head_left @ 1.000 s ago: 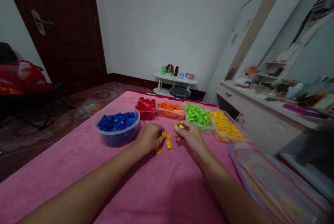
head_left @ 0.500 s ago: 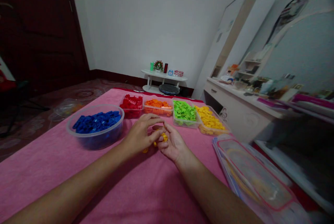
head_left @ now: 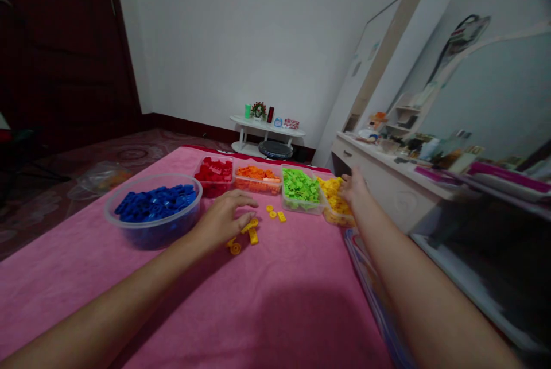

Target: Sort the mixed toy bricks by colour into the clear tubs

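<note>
My left hand (head_left: 224, 217) rests on the pink cloth (head_left: 275, 300), its lower fingers curled round a yellow brick (head_left: 250, 224) and the index finger stretched forward. Several loose yellow pieces (head_left: 275, 214) lie just right of it, and a round one (head_left: 235, 249) just below it. My right hand (head_left: 353, 185) reaches out over the clear tub of yellow bricks (head_left: 338, 218) at the right end of the row. Its fingertips dip among the bricks, so its grip is hidden.
A row of clear tubs holds red (head_left: 214, 169), orange (head_left: 257, 177) and green bricks (head_left: 300, 185). A round bowl (head_left: 112, 211) of blue bricks stands at the left. Tub lids (head_left: 370, 268) lie under my right forearm. A white dresser (head_left: 387, 185) stands close on the right.
My hands were together over the yellow pieces. My right hand has since gone out to the right to the yellow tub. My left hand has stayed by the loose pieces.
</note>
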Motion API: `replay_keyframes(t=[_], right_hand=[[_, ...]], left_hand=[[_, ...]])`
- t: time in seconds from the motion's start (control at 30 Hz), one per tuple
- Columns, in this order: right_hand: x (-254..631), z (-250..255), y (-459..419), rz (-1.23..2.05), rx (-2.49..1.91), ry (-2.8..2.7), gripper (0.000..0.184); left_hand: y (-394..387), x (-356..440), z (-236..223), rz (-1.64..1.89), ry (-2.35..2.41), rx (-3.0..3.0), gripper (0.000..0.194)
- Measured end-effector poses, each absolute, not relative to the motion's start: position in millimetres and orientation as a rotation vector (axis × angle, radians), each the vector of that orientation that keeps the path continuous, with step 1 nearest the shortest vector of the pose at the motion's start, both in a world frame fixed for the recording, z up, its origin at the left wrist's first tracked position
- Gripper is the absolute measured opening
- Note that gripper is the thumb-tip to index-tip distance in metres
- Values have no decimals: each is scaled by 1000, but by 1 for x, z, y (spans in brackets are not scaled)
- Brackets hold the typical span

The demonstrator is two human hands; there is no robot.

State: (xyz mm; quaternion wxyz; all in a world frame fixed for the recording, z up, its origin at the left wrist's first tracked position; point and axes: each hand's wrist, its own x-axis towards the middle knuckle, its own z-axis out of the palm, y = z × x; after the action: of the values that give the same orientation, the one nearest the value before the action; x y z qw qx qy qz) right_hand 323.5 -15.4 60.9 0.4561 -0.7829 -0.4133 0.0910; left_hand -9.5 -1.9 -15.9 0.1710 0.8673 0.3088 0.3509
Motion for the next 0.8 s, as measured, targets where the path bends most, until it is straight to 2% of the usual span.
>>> replay_keyframes(t=[0.1,0.2,0.3,0.4,0.53,0.67,0.8], right_hand=[[313,53,-16,300,-1841,-922,77],[275,31,-18,373,-1697,-1032,59],[229,3,-23,416,-1682,-1428,36],[197,-19,-31,242,-1784,-1639,16],[180,-36,-44,-265,-2056,-1836,26],[180,-41,-49,-301,-2223,-1887,29],[182,-40,-49,-385,-2186,-1954,20]], left_hand=[[4,-14,-19,913,953,2443,23],[2,-14,-25,787,941,2444,34],[-8,-12,-32,629,775,2536,49],[-17,-10,-34,497,699,2667,51],[-21,-11,-20,397,849,2749,48],[-24,-17,-2,241,1228,2773,47],[-28,-21,2,36,1367,2732,57]])
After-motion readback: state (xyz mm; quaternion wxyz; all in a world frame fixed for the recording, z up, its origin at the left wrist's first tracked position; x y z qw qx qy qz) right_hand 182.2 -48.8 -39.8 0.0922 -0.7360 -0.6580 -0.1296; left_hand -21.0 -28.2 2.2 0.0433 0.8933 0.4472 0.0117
